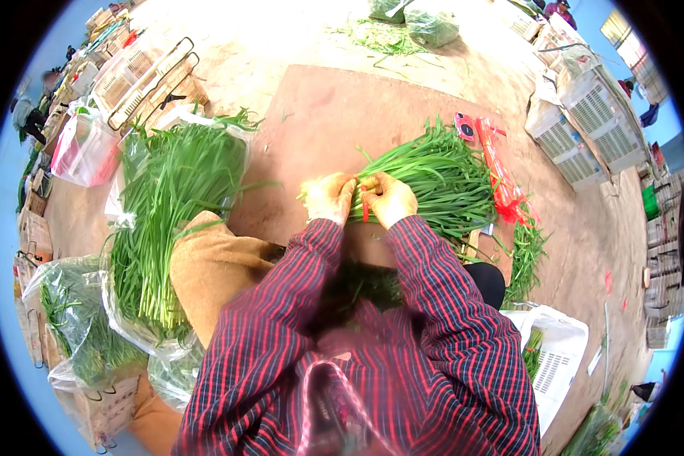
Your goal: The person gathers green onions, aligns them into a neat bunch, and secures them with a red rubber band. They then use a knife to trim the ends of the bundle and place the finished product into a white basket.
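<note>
A bundle of green leafy stalks, likely garlic chives (pixel 433 171), lies across a brown board (pixel 330 114) in front of me, pale stem ends to the left. My left hand (pixel 332 196) is over the stem ends, thumb and fingers pinched together at the bundle. Close beside it, my right hand (pixel 393 199) pinches at a red tie (pixel 366 212) that runs around the stems. Whether the left fingers also hold an end of the tie is hidden. Past the leaf tips lie a bunch of red plastic ties (pixel 495 165) and a pink-red device with a round dark disc (pixel 464 126).
At my left, an opened plastic bag holds a large heap of chives (pixel 176 171); another filled bag (pixel 91 319) sits lower. A white plastic crate (pixel 558 353) stands at lower right. Stacked crates (pixel 598 125) line the right side. Loose leaves (pixel 524 262) hang by the board's right edge.
</note>
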`<state>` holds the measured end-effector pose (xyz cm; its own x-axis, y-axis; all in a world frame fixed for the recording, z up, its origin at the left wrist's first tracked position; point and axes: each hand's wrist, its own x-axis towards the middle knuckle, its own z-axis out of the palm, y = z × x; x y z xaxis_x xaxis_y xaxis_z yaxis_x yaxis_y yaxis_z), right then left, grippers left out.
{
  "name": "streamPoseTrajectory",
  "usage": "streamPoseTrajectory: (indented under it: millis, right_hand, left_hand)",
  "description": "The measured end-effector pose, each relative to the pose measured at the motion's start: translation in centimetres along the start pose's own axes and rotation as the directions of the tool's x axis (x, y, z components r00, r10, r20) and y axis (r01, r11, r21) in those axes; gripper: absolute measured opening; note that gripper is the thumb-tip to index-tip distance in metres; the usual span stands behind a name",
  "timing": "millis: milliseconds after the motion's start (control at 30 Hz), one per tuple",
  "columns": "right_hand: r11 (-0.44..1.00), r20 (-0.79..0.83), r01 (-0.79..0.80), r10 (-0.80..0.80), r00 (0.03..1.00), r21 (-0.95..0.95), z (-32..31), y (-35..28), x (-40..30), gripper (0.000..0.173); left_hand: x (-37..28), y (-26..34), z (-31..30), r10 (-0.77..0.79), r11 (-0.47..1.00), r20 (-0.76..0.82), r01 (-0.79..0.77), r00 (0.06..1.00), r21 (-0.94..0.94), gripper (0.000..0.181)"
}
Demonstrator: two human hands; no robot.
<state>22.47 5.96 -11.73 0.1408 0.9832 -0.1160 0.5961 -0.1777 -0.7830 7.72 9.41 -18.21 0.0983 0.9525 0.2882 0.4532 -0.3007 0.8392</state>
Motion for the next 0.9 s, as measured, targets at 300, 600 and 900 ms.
streamPoseTrajectory:
  millis: [300, 600, 900]
  right_hand:
    - [0.894, 0.094, 0.364, -0.352, 0.931, -0.26, -2.8, -1.6, 4.6, 0.021]
    - [0.925, 0.038, 0.22, -0.243, 0.969, 0.309, 2.0, 4.2, 10.0, 0.025]
    - [0.963, 0.195, 0.086, -0.139, 0.971, 0.255, 1.8, 3.1, 9.4, 0.017]
  left_hand:
    - [3.9, -1.8, 0.6, -0.074, 0.996, 0.192, 0.061, 0.979, 0.071, 0.024]
    - [6.9, -6.2, 0.7, -0.15, 0.976, 0.286, 0.189, 0.946, -0.112, 0.023]
    - [7.2, -5.9, 0.0, -0.205, 0.827, 0.188, 0.273, 0.96, -0.491, 0.014]
